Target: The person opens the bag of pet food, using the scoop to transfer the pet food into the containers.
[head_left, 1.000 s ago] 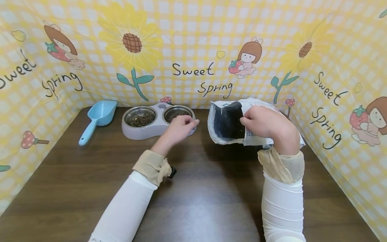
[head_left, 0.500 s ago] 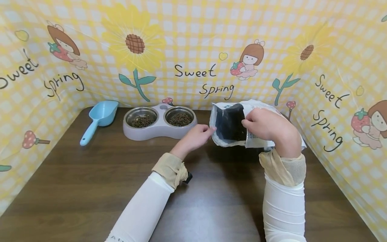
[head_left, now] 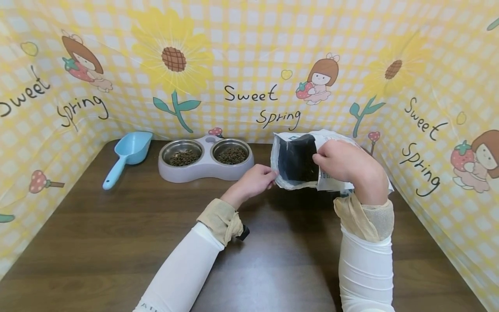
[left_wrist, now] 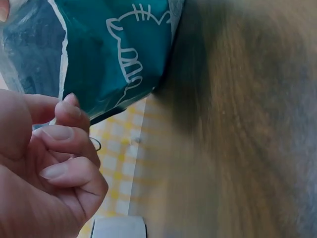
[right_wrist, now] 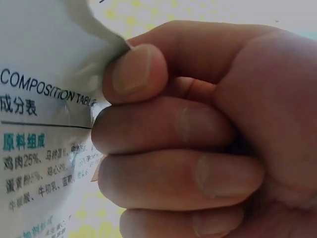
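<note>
A pet food bag [head_left: 298, 160], white outside with a dark inner face, is held with its mouth towards the left in the head view. My left hand [head_left: 255, 181] pinches the left edge of the mouth between thumb and index finger; the left wrist view shows a teal panel [left_wrist: 94, 54] with a white cat outline. My right hand [head_left: 345, 162] grips the mouth's other edge, its fingers curled in the right wrist view beside a printed composition table [right_wrist: 39, 144]. A grey double pet bowl [head_left: 204, 169] stands left of the bag, brown kibble [head_left: 231, 156] in both steel bowls.
A light blue scoop [head_left: 130, 149] lies on the brown wooden table [head_left: 117, 242] at the far left. A yellow checked cloth [head_left: 249, 56] lines the back and both sides, close behind the bowls and bag.
My left hand has moved right, from in front of the right bowl to the bag's left edge, and now pinches it. My right hand stays on the bag.
</note>
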Demonstrator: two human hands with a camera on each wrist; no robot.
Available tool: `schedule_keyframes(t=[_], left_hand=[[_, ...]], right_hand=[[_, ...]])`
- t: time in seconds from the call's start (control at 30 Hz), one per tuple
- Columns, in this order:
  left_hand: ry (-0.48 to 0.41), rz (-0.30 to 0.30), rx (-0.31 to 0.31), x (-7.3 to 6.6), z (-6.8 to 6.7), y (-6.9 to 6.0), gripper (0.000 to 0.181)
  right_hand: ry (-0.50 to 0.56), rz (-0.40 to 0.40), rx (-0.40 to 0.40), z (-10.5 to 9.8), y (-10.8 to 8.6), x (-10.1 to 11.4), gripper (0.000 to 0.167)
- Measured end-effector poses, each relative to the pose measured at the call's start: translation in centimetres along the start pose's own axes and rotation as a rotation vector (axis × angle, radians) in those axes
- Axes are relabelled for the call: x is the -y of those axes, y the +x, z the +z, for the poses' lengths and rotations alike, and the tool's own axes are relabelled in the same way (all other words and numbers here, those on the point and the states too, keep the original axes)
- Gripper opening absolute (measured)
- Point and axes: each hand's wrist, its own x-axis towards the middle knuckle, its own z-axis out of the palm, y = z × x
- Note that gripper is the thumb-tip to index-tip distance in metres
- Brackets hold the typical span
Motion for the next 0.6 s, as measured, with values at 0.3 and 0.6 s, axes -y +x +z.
schedule_keyframes(t=[0.3, 0.6], left_hand=[[-0.237, -0.031, -0.153, -1.8, -0.4, -0.1, 0.035], [-0.302, -0.032, -0.334, -5.5, -2.9, -2.1, 0.038]], right_hand=[[0.047, 0.021, -0.135, -0.7, -1.1, -0.4, 0.047], [0.128, -0.099, -0.414, -0.9, -2.3, -1.3, 0.049]])
